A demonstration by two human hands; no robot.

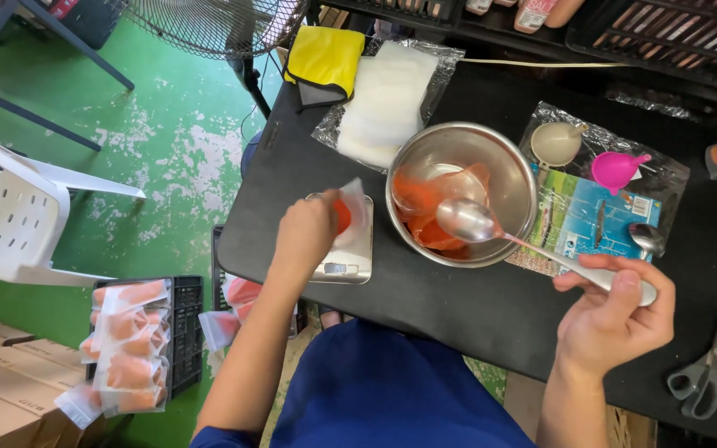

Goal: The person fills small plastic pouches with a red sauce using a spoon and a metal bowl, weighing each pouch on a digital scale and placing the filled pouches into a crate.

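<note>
In the head view, a small clear pouch holding orange-red paste is gripped by the left hand, whose fingers are closed around it. The pouch is held just above a small digital scale that sits on the black counter.

A long metal spoon is held by its handle in the right hand, with thumb and fingers wrapped about the end. The spoon's bowl is poised over a steel mixing bowl, just right of the scale, in which orange-red paste is seen.

Behind the bowl, a stack of white bags and a yellow cloth are laid. To the right, a pink funnel and a white funnel are placed on a plastic sheet. Scissors are lying at the counter's right edge. Filled pouches are piled on a dark crate on the green floor.
</note>
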